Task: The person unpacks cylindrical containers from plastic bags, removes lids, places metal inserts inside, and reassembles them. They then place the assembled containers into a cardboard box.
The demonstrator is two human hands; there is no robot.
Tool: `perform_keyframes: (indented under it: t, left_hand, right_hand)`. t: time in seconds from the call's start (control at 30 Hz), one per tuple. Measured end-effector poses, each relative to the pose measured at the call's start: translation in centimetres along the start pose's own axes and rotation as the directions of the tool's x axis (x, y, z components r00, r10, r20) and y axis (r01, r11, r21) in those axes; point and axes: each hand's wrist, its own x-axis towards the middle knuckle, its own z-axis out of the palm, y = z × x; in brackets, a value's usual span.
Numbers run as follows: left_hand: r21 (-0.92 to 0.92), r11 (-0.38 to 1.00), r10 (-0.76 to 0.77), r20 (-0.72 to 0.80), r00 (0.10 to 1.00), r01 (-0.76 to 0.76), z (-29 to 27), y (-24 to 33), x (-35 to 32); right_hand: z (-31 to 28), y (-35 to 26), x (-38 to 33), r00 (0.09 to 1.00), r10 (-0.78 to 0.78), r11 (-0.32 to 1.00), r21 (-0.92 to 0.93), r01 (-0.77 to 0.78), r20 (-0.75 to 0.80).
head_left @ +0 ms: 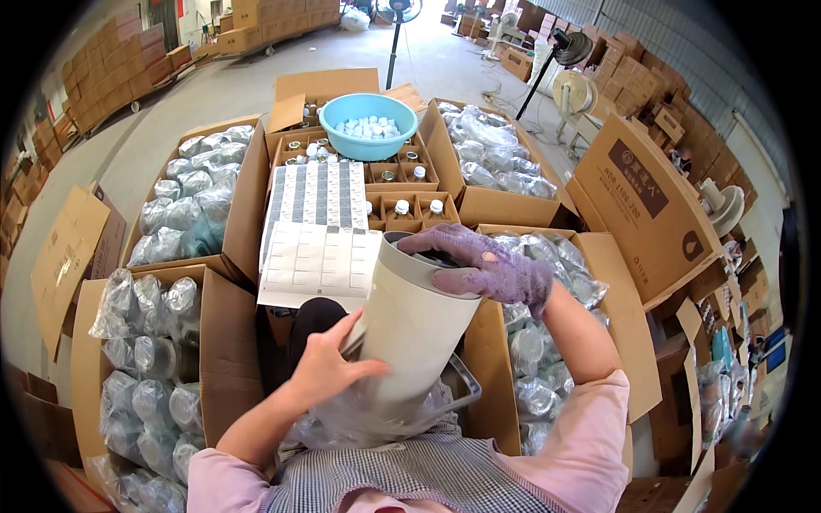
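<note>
A tall cream cylindrical container (419, 333) with a grey rim stands tilted against my lap, its exact kind unclear. My right hand (492, 265), in a purple knit glove, grips its upper end, with fingers over the opening and thumb on the rim. Bare, my left hand (333, 359) holds the left side, thumb across the front and fingers partly hidden by a slim edge. Crumpled clear plastic (368, 419) bunches around the lower part. A grey looped piece like a handle (464, 382) sticks out at lower right. The base is hidden.
Around me are cartons of plastic-wrapped items (158, 376). Printed label sheets (316, 256) lie ahead, beside divided boxes of bottles (402, 209). A blue basin (338, 141) holds small white pieces. An open carton flap (641, 214) rises at right; standing fans (398, 13) are farther off.
</note>
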Motion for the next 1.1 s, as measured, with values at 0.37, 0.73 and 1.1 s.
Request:
perform_keyframes:
  t: [0.37, 0.73, 1.1]
  left_hand:
    - [0.295, 0.939, 0.21, -0.084, 0.974, -0.177, 4.1, 2.0, -1.0]
    - [0.34, 0.935, 0.135, -0.093, 0.986, -0.096, 5.4, 1.1, -1.0]
    - [0.303, 0.95, 0.129, -0.176, 0.976, -0.071, 4.3, 1.2, -1.7]
  right_hand:
    - [-1.7, 2.7, -0.7, 0.959, 0.164, 0.979, 0.079, -0.186, 0.233]
    - [0.6, 1.3, 0.6, 0.951, 0.282, 0.919, -0.321, -0.23, 0.124]
    - [0.8, 0.8, 1.7, 0.994, 0.055, 0.998, -0.007, -0.055, 0.096]
